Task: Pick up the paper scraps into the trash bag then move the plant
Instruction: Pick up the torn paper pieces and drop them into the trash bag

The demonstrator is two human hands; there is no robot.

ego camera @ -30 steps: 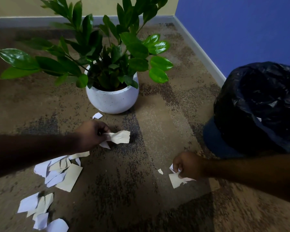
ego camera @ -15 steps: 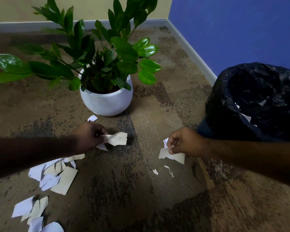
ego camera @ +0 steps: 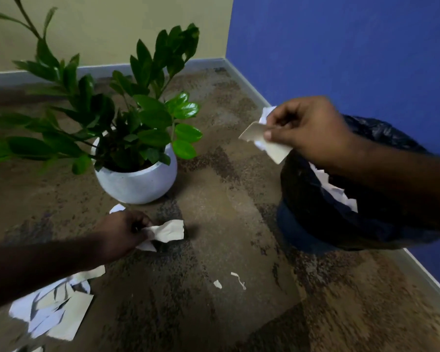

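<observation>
My right hand (ego camera: pixel 306 128) is raised at the left rim of the black trash bag (ego camera: pixel 313 214) and pinches a few paper scraps (ego camera: pixel 269 143). White paper lies inside the bag (ego camera: pixel 335 191). My left hand (ego camera: pixel 123 232) stays low on the carpet in front of the plant and grips crumpled scraps (ego camera: pixel 168 231). The leafy green plant (ego camera: pixel 137 123) stands in a round white pot (ego camera: pixel 137 185). A pile of loose scraps (ego camera: pixel 56 311) lies at the lower left, partly under my left forearm. Two tiny bits (ego camera: pixel 229 280) lie mid-floor, and one scrap (ego camera: pixel 117 208) lies by the pot.
The floor is brown patterned carpet (ego camera: pixel 239 194). A blue wall (ego camera: pixel 341 47) with a grey baseboard runs along the right behind the bag. A beige wall (ego camera: pixel 112 29) closes the back.
My right hand has lifted its scraps off the carpet and carried them up and right to the bag's rim. The left hand has stayed put with its scraps. The view has tilted upward.
</observation>
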